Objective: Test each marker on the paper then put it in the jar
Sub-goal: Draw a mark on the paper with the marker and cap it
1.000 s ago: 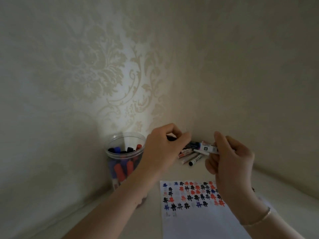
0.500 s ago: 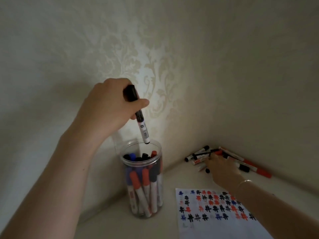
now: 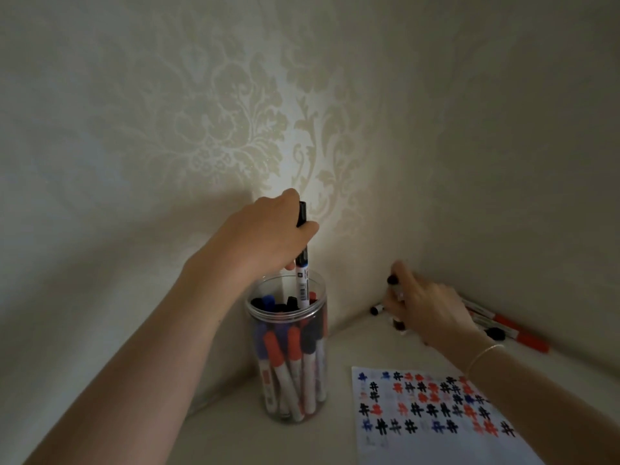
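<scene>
Over the jar (image 3: 287, 357) near the tabletop's back corner, her left hand (image 3: 268, 239), pinching the black marker (image 3: 302, 280), has lowered its tip inside, nearly stowed, while her right hand (image 3: 429, 307) now grips another marker (image 3: 394, 286).

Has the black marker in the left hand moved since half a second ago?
Yes. The black marker has gone down: its lower end is now inside the jar, below the rim, held by the left hand.

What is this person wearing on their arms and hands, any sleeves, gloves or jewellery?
Both forearms are bare, with no sleeves in view and no gloves. The left hand and its wrist carry nothing that shows. The right hand has a thin gold-coloured bracelet at the wrist. No rings can be made out.
</scene>
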Action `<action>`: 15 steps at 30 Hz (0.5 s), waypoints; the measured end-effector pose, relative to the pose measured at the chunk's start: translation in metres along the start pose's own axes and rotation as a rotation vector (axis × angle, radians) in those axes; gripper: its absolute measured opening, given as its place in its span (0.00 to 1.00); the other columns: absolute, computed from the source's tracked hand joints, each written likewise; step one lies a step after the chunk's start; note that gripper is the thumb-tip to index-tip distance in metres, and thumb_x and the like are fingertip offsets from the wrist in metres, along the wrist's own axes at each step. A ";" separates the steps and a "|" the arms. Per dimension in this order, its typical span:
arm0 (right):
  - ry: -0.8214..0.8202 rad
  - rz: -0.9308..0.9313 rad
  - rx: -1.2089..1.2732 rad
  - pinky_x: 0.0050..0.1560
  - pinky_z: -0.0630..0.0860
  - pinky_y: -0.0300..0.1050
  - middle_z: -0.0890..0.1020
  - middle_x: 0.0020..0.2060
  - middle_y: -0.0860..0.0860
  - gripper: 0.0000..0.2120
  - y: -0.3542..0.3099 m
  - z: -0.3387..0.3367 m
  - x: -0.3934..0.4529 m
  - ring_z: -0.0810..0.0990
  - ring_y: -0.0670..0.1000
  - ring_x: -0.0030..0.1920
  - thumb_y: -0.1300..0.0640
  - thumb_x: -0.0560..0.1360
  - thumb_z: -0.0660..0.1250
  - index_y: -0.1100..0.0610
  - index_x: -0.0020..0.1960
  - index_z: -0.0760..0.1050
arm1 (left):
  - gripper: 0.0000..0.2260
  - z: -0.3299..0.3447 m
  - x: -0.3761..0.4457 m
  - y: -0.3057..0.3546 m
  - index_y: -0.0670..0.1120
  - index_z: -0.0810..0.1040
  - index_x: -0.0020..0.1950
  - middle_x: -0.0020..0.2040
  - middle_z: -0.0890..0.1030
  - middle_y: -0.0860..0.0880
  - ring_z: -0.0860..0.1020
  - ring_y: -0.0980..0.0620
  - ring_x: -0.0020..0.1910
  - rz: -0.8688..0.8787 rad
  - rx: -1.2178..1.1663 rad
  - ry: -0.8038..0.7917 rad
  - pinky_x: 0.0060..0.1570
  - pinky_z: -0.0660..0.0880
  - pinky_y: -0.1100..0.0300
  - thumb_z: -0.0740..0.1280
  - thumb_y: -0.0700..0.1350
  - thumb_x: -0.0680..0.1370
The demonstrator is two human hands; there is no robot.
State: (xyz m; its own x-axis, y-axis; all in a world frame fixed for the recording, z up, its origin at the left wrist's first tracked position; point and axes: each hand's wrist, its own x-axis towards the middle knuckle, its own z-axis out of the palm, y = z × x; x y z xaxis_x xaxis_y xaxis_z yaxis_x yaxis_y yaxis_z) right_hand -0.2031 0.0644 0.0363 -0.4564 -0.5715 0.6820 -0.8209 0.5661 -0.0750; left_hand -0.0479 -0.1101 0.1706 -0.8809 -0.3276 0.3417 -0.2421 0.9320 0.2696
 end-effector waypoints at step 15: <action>0.252 0.812 1.075 0.32 0.73 0.40 0.78 0.31 0.53 0.05 -0.033 -0.027 0.002 0.75 0.47 0.30 0.60 0.76 0.65 0.61 0.44 0.75 | 0.09 -0.003 -0.003 -0.019 0.47 0.67 0.44 0.31 0.82 0.48 0.82 0.54 0.31 0.001 -0.140 0.026 0.42 0.79 0.46 0.60 0.51 0.80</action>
State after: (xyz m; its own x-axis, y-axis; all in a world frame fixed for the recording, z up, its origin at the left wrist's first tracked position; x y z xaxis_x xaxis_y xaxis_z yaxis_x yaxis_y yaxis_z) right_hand -0.1674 0.0607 0.0600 -0.9533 -0.1156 0.2792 -0.2663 -0.1148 -0.9570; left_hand -0.0395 -0.1274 0.1676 -0.8697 -0.3326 0.3646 -0.1809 0.9022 0.3916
